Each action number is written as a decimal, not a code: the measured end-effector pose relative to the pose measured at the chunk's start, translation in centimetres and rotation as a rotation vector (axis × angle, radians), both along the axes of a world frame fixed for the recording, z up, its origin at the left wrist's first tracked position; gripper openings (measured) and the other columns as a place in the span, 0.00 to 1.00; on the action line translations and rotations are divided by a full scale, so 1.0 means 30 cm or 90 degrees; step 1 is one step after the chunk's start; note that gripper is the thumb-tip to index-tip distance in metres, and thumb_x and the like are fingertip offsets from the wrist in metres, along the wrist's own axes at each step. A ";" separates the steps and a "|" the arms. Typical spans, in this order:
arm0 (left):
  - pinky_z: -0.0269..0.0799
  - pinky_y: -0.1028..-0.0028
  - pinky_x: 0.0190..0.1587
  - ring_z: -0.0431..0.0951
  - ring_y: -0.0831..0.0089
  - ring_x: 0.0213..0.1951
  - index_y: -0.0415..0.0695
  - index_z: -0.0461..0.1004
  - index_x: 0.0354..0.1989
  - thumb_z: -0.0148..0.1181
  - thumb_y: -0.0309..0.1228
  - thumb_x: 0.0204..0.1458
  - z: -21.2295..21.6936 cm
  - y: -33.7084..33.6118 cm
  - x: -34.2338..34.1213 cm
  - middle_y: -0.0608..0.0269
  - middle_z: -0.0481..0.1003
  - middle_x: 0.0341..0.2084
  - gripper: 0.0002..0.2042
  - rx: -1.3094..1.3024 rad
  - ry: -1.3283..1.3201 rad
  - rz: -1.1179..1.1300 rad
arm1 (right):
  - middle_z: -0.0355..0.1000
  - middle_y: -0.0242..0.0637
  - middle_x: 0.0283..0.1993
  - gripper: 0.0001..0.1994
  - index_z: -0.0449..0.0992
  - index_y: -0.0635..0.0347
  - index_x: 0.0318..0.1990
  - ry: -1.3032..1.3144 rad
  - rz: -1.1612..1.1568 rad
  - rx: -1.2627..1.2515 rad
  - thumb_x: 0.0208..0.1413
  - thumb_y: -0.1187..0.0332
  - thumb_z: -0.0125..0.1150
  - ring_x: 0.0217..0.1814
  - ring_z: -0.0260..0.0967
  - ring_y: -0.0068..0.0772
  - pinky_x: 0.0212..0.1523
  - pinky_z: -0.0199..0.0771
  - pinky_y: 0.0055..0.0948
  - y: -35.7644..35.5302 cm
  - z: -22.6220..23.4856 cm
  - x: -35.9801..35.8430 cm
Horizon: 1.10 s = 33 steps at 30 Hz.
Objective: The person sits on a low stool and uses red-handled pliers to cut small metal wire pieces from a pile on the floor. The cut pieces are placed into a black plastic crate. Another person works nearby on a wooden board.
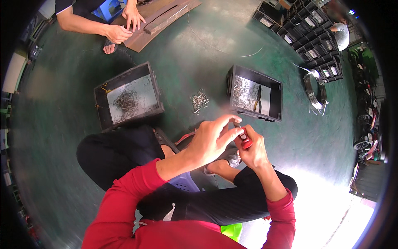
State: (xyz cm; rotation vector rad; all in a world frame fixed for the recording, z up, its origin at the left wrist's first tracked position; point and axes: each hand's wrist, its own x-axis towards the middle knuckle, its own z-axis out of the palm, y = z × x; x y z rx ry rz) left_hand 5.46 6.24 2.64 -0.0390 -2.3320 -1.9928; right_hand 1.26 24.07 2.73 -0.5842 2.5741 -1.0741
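My right hand (253,151) is closed around a red-handled tool (247,143), whose metal end points up toward my left fingers. The kind of tool cannot be made out. My left hand (209,139) is beside it, thumb and forefinger curled together at the tool's tip. Anything pinched there is too small to name. Beyond my hands, a small heap of bent metal wire pieces (200,101) lies on the green floor. A black crate (154,89) with many thin wire pieces stands on the left. On the right, another black crate (277,97) holds wire pieces and dark pliers (259,98).
Another person's hands (120,33) work over a wooden board (139,41) at the upper left. A coil of wire (311,89) lies at the right near stacked black crates (313,41). A long loose wire (207,47) curves across the floor. My bent knees flank the near area.
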 end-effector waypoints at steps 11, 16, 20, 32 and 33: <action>0.58 0.76 0.20 0.61 0.84 0.17 0.38 0.72 0.47 0.59 0.29 0.57 0.013 0.012 0.008 0.61 0.74 0.23 0.12 -0.011 -0.009 0.012 | 0.72 0.50 0.32 0.12 0.68 0.62 0.36 0.056 -0.018 0.008 0.47 0.74 0.66 0.34 0.72 0.57 0.32 0.71 0.41 0.005 -0.032 0.000; 0.58 0.77 0.20 0.61 0.85 0.17 0.38 0.72 0.47 0.59 0.29 0.57 0.007 0.014 0.012 0.62 0.74 0.23 0.12 -0.020 -0.012 0.013 | 0.72 0.50 0.32 0.12 0.68 0.62 0.36 0.087 -0.019 0.016 0.46 0.75 0.65 0.33 0.72 0.58 0.32 0.71 0.42 0.003 -0.037 0.001; 0.58 0.77 0.21 0.61 0.85 0.18 0.38 0.72 0.47 0.59 0.29 0.57 -0.001 0.021 0.013 0.64 0.74 0.24 0.12 0.002 -0.022 0.020 | 0.72 0.50 0.32 0.12 0.68 0.62 0.36 0.104 -0.029 0.023 0.46 0.75 0.65 0.33 0.72 0.57 0.32 0.70 0.42 0.006 -0.046 0.007; 0.75 0.76 0.35 0.80 0.73 0.34 0.37 0.73 0.49 0.52 0.38 0.62 0.011 -0.131 -0.103 0.58 0.78 0.32 0.16 0.324 -0.293 -0.151 | 0.71 0.51 0.30 0.11 0.70 0.66 0.37 0.005 -0.003 -0.004 0.51 0.71 0.65 0.34 0.70 0.58 0.33 0.69 0.42 0.035 -0.037 -0.041; 0.75 0.77 0.35 0.80 0.73 0.33 0.37 0.74 0.46 0.53 0.36 0.62 0.005 -0.136 -0.104 0.59 0.78 0.31 0.14 0.302 -0.278 -0.165 | 0.71 0.51 0.31 0.11 0.70 0.66 0.37 0.005 -0.003 -0.007 0.51 0.71 0.65 0.35 0.71 0.57 0.34 0.69 0.41 0.032 -0.039 -0.039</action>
